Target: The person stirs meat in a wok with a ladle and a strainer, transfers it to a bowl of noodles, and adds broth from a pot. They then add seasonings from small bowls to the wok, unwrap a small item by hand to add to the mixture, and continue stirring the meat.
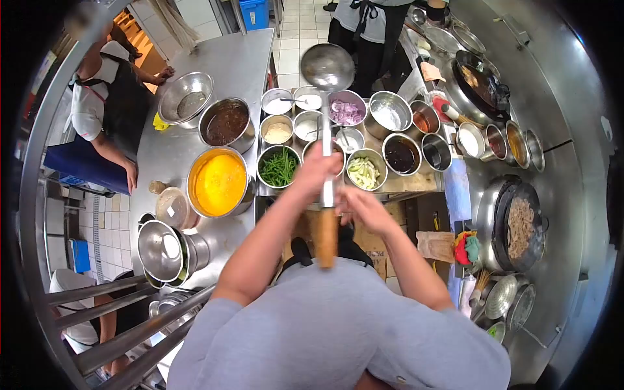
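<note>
A long ladle point(327, 67) stretches away from my body, its round metal bowl at the far end and its wooden handle close to my shirt. My left hand point(317, 172) is wrapped around the metal shaft. Just right of the shaft is my right hand point(364, 208), its fingers loosely bent and apart, close to the top of the wooden handle. Below the ladle stand metal pots: cut green vegetables point(278, 166) on the left, pale green slices point(364, 171) on the right, chopped purple onion point(346, 112) farther back. My left hand partly hides one pot.
On the left steel table point(242, 58) are a pot of orange liquid point(221, 183), a pot of brown sauce point(225, 122) and a bowl point(186, 97). To the right, a wok point(520, 224) holds brown food. Co-workers stand at left point(91, 107) and ahead point(387, 26).
</note>
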`<state>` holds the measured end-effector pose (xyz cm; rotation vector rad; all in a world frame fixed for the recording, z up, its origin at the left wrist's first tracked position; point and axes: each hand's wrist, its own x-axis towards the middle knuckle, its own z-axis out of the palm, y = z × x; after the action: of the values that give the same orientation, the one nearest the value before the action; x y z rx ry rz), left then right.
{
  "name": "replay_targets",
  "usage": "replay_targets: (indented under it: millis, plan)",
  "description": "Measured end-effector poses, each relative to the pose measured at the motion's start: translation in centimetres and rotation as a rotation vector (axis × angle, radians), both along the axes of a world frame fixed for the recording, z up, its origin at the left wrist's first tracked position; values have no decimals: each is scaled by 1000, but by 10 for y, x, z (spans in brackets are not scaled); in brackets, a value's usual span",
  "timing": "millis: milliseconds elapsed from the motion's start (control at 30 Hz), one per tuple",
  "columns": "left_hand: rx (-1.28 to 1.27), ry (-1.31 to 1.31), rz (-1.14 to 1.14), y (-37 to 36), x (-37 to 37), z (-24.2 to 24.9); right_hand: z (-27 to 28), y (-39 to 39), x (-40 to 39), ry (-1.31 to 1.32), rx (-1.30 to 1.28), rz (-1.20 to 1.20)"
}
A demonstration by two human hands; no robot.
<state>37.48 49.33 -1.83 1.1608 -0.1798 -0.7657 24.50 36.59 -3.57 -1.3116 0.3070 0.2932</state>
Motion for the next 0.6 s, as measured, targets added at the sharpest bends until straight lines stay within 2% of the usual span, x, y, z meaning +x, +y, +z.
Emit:
replay_targets:
  millis: [67,133,200,233,300,333,367,433,467,500,567,600]
  plan:
    - [-60,103,-40,46,14,21,-47,-45,67,-60,-374,-3]
    - [-93,189,-56,83,11,42,-92,-78,136,-210,-852,-231]
    - [-93,239,6,109,-5,45,-89,-86,192,47,-892,-248]
    - [-113,262,8,119,-14,44,-116,-95,221,32,-910,-235]
    - [-118,290,40,132,-36,46,-149,-98,270,-183,-1048,-119]
    - [-64,303,86,135,-49,51,-145,-85,287,-281,-896,-194]
    - [-13,319,132,135,-59,54,-143,-73,297,-284,-881,-162]
    - [41,354,250,130,-77,57,-100,-52,299,-431,-790,57]
    - [72,375,301,125,-84,61,-94,-50,299,-560,-889,208]
    - [72,390,326,119,-90,60,-93,-52,297,-558,-879,236]
    - [87,407,396,110,-95,57,-87,-69,292,-703,-1034,456]
    - [115,409,421,107,-98,52,-73,-79,285,-788,-994,422]
